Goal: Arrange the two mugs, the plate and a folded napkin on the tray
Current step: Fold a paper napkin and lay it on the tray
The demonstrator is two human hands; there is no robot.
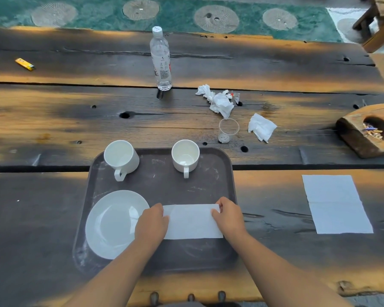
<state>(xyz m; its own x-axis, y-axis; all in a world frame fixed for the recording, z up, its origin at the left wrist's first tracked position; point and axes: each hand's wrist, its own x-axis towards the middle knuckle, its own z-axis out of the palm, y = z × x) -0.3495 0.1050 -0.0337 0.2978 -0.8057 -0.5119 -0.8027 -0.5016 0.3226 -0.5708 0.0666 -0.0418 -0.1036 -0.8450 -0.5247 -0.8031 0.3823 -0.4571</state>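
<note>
A dark brown tray lies on the wooden table in front of me. Two white mugs stand at its far edge, one at the left and one at the right, both handles pointing toward me. A white plate sits on the tray's near left. A white napkin lies folded flat on the tray's near right part. My left hand pinches its left end and overlaps the plate's right rim. My right hand pinches its right end.
A second flat napkin lies right of the tray. Beyond the tray are a small clear cup, crumpled tissues, a water bottle, a yellow lighter and a wooden ashtray.
</note>
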